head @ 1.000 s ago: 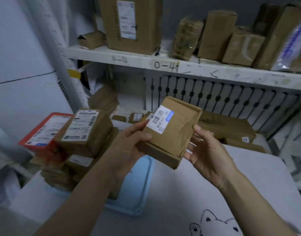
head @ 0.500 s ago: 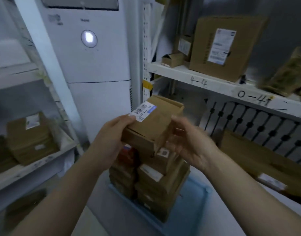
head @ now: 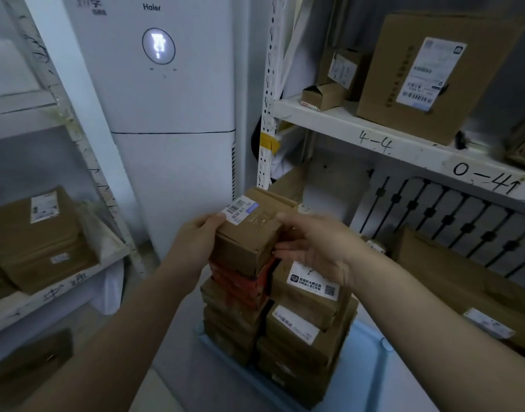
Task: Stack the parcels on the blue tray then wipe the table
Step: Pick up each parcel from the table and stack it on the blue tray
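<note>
A brown cardboard parcel (head: 249, 233) with a white and blue barcode label rests on top of the left stack, over a red parcel (head: 240, 282). My left hand (head: 196, 239) grips its left side and my right hand (head: 311, 245) holds its right side. Two stacks of brown parcels (head: 300, 322) stand side by side on the blue tray (head: 365, 379), which lies on the white table. My hands hide part of the top parcel's sides.
A tall white air conditioner (head: 166, 114) stands behind the stacks. A white shelf (head: 404, 144) at the right carries a large labelled box (head: 427, 81) and small boxes. A flat brown parcel (head: 463, 289) lies at the right. The left shelf (head: 56, 281) holds more parcels.
The view swung left from the table to the tray. Both hands carried the labelled parcel over the stacks and lowered it onto the left stack, above the red parcel.
</note>
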The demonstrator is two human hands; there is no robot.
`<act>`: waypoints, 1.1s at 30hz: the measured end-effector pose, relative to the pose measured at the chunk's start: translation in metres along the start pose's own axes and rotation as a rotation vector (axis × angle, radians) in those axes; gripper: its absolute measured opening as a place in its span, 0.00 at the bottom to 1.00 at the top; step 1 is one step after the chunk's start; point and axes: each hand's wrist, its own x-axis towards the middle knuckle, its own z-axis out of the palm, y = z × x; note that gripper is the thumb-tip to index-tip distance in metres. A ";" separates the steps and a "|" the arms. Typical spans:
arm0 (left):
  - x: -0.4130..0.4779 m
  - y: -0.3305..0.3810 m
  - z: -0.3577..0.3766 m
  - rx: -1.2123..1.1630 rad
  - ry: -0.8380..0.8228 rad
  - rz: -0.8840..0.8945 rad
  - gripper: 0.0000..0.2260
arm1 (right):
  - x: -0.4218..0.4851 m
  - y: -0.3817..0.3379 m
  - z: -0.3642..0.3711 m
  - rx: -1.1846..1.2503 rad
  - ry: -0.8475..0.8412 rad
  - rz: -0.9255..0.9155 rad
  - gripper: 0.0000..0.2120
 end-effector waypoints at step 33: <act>-0.190 -0.061 0.238 0.359 -0.504 0.338 0.06 | -0.152 0.138 -0.217 0.426 0.487 0.001 0.08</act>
